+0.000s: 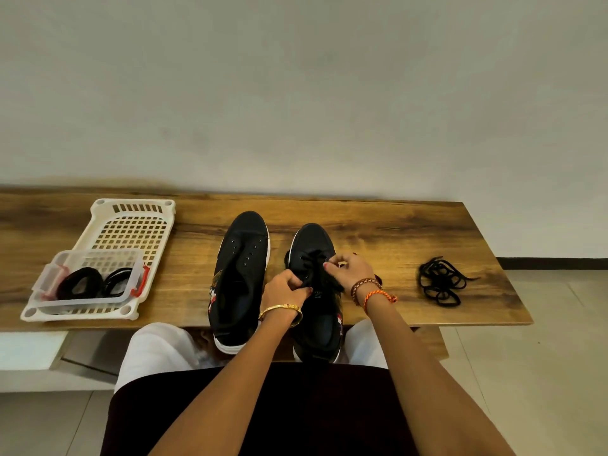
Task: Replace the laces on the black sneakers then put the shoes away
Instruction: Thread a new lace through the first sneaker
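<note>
Nearest, both hands work over the right sneaker (317,311) at the bench's (394,232) front edge: the left hand (285,291) pinches a black lace (312,261) by the tongue, the right hand (349,269) pinches it over the eyelets. The lace looks soft and limp, so it is best gripped close to its stiff tip; the shoe looks light but may slide, so steady it at the collar. Beside it lies the left sneaker (238,278), unlaced; further right a loose lace pile (441,281), and left a tray (98,258) with a box (90,279) of coiled laces.
</note>
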